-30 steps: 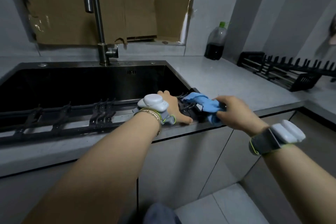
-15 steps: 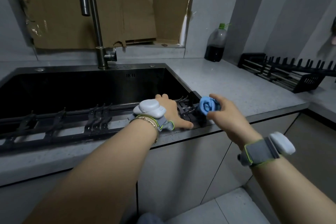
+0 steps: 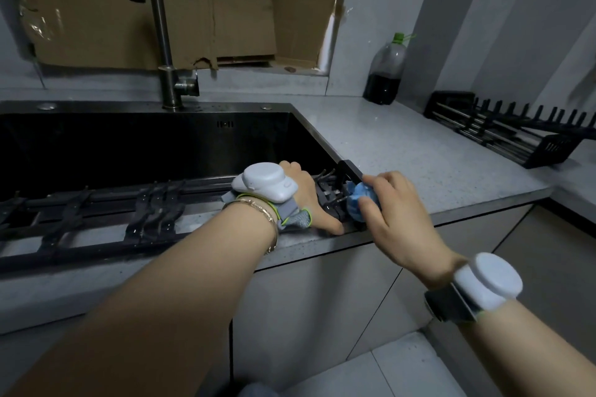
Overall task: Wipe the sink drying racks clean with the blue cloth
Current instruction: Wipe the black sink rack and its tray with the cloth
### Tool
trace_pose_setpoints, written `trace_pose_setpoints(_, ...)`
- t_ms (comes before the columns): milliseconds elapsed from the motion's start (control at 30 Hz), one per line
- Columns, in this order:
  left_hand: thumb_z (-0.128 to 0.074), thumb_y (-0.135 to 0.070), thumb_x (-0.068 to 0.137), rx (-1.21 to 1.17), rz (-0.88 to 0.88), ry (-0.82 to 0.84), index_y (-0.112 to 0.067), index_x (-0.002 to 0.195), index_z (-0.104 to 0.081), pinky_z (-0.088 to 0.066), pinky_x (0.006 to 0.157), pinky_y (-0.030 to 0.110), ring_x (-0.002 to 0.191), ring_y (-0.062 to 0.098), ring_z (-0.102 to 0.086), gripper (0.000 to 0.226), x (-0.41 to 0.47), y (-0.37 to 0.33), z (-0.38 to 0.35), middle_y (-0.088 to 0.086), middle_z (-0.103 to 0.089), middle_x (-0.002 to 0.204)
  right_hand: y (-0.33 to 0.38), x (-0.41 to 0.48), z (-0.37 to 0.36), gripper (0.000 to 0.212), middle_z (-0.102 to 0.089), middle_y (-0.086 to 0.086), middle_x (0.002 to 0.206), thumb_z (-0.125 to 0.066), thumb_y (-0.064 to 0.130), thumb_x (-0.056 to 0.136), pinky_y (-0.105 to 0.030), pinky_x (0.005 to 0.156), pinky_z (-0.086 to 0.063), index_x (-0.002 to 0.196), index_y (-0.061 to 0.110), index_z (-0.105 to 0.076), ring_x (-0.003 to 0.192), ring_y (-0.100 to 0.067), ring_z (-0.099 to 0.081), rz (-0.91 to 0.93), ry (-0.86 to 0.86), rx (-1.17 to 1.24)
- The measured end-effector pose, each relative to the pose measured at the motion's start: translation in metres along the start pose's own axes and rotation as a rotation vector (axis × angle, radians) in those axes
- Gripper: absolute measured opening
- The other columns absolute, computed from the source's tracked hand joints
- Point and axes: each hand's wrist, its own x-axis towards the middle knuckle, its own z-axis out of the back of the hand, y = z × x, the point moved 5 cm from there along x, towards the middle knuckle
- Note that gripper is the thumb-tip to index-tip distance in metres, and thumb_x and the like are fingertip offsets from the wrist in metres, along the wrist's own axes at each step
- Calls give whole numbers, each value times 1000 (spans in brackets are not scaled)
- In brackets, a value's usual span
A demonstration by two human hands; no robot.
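Note:
A long black drying rack lies across the front edge of the dark sink. My left hand rests on the rack's right part, thumb on the counter edge, fingers over the bars. My right hand grips the bunched blue cloth and presses it against the rack's right end. A second black drying rack stands on the counter at the far right, away from both hands.
A steel faucet rises behind the sink. A plastic bottle with dark liquid stands in the back corner of the grey countertop. Cardboard covers the wall above. Cabinet fronts and floor tiles lie below.
The cloth went from loosely spread in my right hand to a tight wad, and my right hand moved it down onto the rack's right end. My left hand stayed on the rack.

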Motion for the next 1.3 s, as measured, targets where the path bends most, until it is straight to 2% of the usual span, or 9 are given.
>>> trace_pose_setpoints(133, -55, -86, 56, -17, 14, -38, -14, 104, -50, -26, 72, 32, 91, 18, -35, 86, 0, 1, -5, 0, -41, 98, 2, 39, -4, 27, -55, -15, 114, -48, 15, 91, -32, 83, -35, 117, 6, -52, 105, -33, -51, -10, 134, -50)
trace_pose_setpoints(500, -51, -89, 52, -26, 35, -66, -15, 106, -48, -29, 80, 39, 102, 21, -42, 91, 2, 3, -12, -1, -38, 98, -1, 129, -39, 24, -62, -13, 107, -64, 10, 78, -27, 69, -39, 101, 7, -60, 92, -26, -55, -232, 286, -93)
trace_pose_setpoints(567, -52, -88, 52, -33, 46, -71, -17, 100, -46, -29, 80, 38, 100, 21, -41, 86, 1, 4, -10, -1, -39, 98, -3, 129, -45, 22, -65, -15, 104, -64, 13, 79, -25, 66, -39, 98, 3, -65, 82, -25, -53, -271, 327, -95)
trace_pose_setpoints(667, -53, -88, 52, -33, 59, -73, -18, 92, -39, -30, 78, 37, 92, 20, -36, 82, 1, 4, -10, -1, -39, 97, -5, 113, -43, 31, -63, -17, 108, -54, 24, 89, -24, 68, -35, 107, 0, -63, 85, -25, -51, -277, 412, -113)
trace_pose_setpoints(767, -52, -88, 53, -33, 60, -60, -17, 96, -44, -29, 75, 35, 91, 20, -35, 84, 1, 4, -9, 0, -40, 99, -5, 91, -26, 29, -60, -17, 109, -46, 26, 93, -28, 70, -36, 111, 4, -54, 97, -30, -54, -235, 342, -87)
trace_pose_setpoints(967, -54, -87, 55, -32, 70, -20, -13, 113, -50, -30, 76, 33, 101, 22, -41, 94, -4, 2, -5, 3, -45, 108, -4, 26, -7, 11, -48, -3, 70, -45, 19, 92, -31, 49, -27, 93, 11, -38, 63, -24, -45, -202, 70, 90)
trace_pose_setpoints(1100, -54, -86, 56, -26, 77, -20, -12, 113, -51, -30, 77, 33, 105, 23, -43, 93, -5, 1, -2, 4, -47, 112, -9, -19, -11, 12, -51, -6, 69, -55, 9, 87, -31, 53, -24, 86, 11, -43, 59, -24, -42, -228, -195, 211)
trace_pose_setpoints(1233, -54, -85, 58, -32, 64, -5, -12, 113, -51, -30, 77, 33, 105, 23, -42, 91, -6, -1, -1, 4, -46, 112, -25, -64, -46, 15, -58, -3, 67, -61, 9, 82, -28, 54, -32, 74, 17, -51, 62, -23, -49, -422, -46, 367)
trace_pose_setpoints(1300, -54, -85, 58, -21, 65, 1, -12, 112, -51, -30, 77, 33, 105, 23, -43, 91, -5, 0, -2, 5, -47, 113, -30, -66, -37, 13, -59, 0, 67, -62, 10, 81, -26, 55, -38, 72, 16, -54, 61, -15, -51, -470, -145, 473)
